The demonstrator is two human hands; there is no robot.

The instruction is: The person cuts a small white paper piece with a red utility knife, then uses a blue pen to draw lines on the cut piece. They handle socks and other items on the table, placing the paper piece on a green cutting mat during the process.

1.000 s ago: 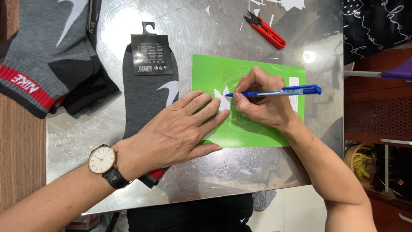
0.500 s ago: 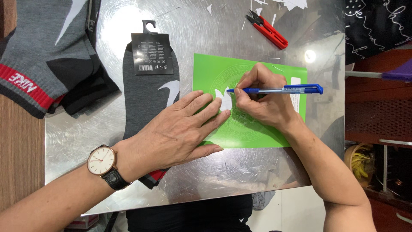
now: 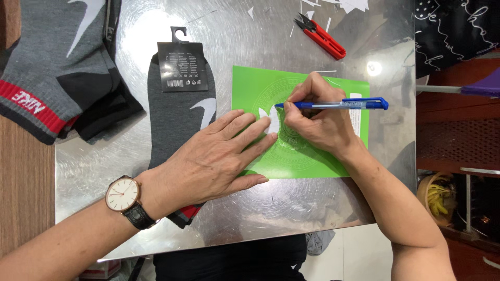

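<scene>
A green sheet (image 3: 260, 86) lies on the shiny metal table (image 3: 260, 218). My left hand (image 3: 213, 158) rests flat with spread fingers, its fingertips pressing a small white cut-out shape (image 3: 266, 118) onto the sheet. It also covers part of a dark grey sock (image 3: 177, 119) with a black hang tag, lying left of the sheet. My right hand (image 3: 317, 117) grips a blue pen (image 3: 359, 103), its tip touching the sheet at the upper edge of the white shape. A watch (image 3: 122, 195) sits on my left wrist.
Red-handled snips (image 3: 323, 35) lie at the table's far edge among white paper scraps (image 3: 354, 5). A pile of grey and black socks (image 3: 57, 73) with a red band lies at the far left. Dark patterned cloth (image 3: 453, 26) hangs at the right, beyond the table edge.
The pen tip has crept a little leftward and up along the white shape's edge. My left hand has stayed pressed in place.
</scene>
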